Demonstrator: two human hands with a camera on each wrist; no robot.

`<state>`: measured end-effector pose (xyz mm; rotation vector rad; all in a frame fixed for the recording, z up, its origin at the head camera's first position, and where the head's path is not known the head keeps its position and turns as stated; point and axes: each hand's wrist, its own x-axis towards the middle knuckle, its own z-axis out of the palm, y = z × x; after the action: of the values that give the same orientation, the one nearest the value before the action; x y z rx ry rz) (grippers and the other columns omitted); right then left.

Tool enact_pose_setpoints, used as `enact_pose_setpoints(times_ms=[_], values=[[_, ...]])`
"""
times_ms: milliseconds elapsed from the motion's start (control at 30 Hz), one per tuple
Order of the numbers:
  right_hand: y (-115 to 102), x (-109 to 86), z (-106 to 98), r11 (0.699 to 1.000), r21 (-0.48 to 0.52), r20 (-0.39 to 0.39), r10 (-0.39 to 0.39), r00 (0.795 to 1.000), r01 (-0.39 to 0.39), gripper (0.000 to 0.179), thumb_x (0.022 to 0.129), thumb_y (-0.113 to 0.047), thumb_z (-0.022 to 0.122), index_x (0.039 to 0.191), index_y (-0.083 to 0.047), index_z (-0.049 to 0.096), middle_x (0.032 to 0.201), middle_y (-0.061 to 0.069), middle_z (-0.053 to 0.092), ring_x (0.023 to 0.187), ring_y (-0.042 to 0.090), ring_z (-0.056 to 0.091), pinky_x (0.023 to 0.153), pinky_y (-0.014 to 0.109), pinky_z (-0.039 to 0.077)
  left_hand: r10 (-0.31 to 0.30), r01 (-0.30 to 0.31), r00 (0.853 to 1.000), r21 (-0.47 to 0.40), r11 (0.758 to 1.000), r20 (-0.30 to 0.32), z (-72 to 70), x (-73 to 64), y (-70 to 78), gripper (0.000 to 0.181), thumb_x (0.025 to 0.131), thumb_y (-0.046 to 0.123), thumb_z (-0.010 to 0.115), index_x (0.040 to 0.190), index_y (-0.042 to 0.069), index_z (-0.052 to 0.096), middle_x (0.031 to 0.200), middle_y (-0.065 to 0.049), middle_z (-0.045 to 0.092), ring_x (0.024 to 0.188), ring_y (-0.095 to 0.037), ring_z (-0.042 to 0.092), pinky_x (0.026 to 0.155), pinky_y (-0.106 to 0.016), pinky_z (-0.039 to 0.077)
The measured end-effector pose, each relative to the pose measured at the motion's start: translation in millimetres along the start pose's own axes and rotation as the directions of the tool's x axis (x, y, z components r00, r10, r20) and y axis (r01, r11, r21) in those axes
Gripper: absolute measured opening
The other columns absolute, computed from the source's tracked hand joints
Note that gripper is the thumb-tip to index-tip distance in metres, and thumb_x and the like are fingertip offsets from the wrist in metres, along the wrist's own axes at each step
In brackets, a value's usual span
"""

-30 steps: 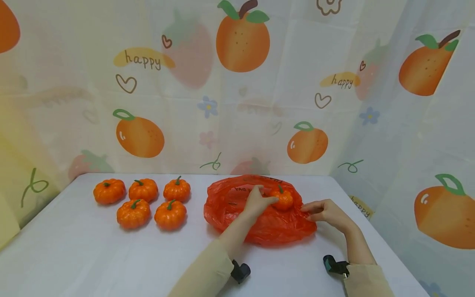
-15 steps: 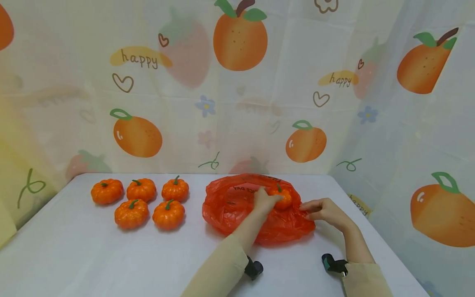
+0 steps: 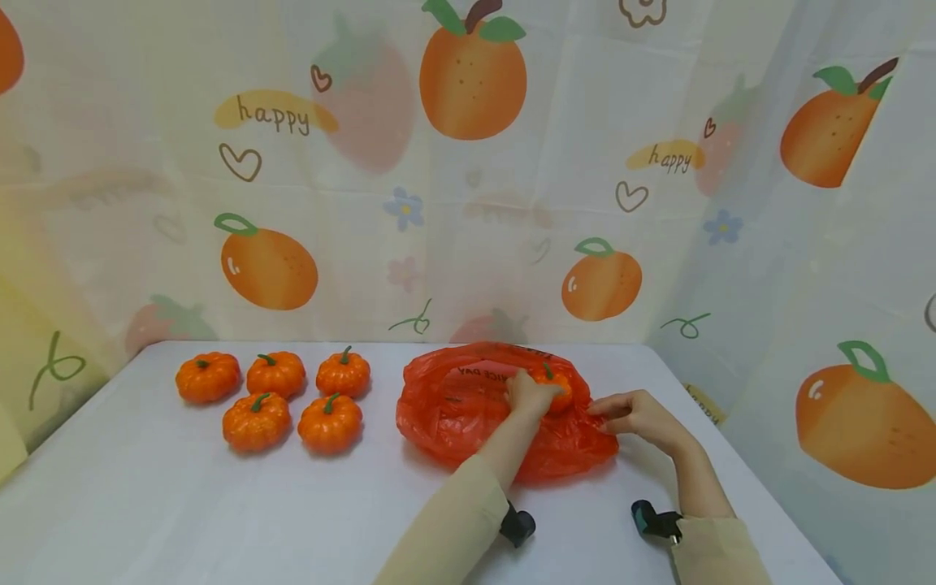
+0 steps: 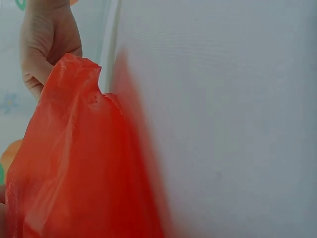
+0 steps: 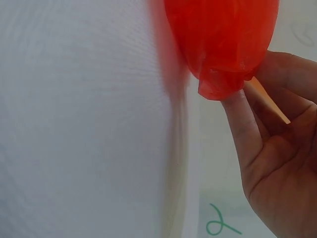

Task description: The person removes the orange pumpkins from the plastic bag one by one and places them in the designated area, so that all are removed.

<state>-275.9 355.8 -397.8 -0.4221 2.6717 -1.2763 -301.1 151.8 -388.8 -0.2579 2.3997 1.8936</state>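
Note:
A red plastic bag lies on the table with its mouth spread. Within that mouth my left hand grips a small orange pumpkin with a green stem, thumb on its near side. The other fingers of that hand are hidden behind the pumpkin. At the bag's right end my right hand pinches the edge between thumb and fingers; the right wrist view shows this hand beneath a fold of the bag. Only red plastic and a sliver of my left hand show low in the left wrist view.
Several more small pumpkins stand in two rows to the left of the bag, among them a front one and a far-left one. The white table ends at a fruit-printed curtain behind and at the right.
My left hand has moved right and slightly forward within the bag's mouth, along with the pumpkin's stem tilting a little. My right hand keeps its hold on the bag's edge.

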Motion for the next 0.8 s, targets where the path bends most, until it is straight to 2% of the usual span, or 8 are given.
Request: enact_pose_setpoints(times_ms=[133,300,533,800], values=[[-0.7,0.2,0.1,1.0,-0.005,0.001,0.006,1.0,-0.006,0.034,0.086,-0.009,0.063,0.118,-0.001,0.07,0.129,0.024,0.065,0.114,0.032,0.064,0.083,0.026,0.058,-0.01,0.01,0.999,-0.004,1.0,-0.033,4.4,1.9,-0.2,0.075,0.078,0.018,0.081,0.14,-0.004,0.045,0.135,-0.023,0.048,0.131,-0.043,0.037,0.116,-0.053,0.036],[-0.8,0.4,-1.3,1.0,-0.016,-0.003,0.007,1.0,-0.007,0.034,0.086,-0.008,0.063,0.118,-0.001,0.07,0.128,0.024,0.066,0.114,0.033,0.063,0.084,0.029,0.059,-0.007,0.007,0.999,-0.015,1.0,-0.051,8.1,3.6,-0.8,0.077,0.077,0.015,0.082,0.141,-0.005,0.044,0.137,-0.024,0.047,0.133,-0.043,0.037,0.119,-0.052,0.033],[-1.1,1.5,-1.2,1.0,-0.016,-0.002,0.013,1.0,-0.013,0.034,0.086,-0.008,0.063,0.118,-0.001,0.07,0.128,0.024,0.066,0.114,0.032,0.064,0.085,0.03,0.06,0.056,-0.052,0.995,0.046,0.998,-0.08,8.3,5.2,-2.9,0.072,0.074,0.011,0.083,0.135,-0.008,0.049,0.135,-0.025,0.052,0.129,-0.042,0.045,0.117,-0.048,0.035],[1.8,2.4,-1.0,1.0,-0.016,-0.005,0.013,1.0,-0.013,0.034,0.085,-0.007,0.063,0.118,0.0,0.071,0.128,0.024,0.066,0.114,0.034,0.064,0.083,0.027,0.059,0.072,-0.07,0.994,0.022,0.997,-0.081,7.8,4.8,-6.9,0.073,0.073,0.006,0.082,0.136,-0.005,0.048,0.134,-0.023,0.053,0.128,-0.042,0.046,0.115,-0.049,0.038]])
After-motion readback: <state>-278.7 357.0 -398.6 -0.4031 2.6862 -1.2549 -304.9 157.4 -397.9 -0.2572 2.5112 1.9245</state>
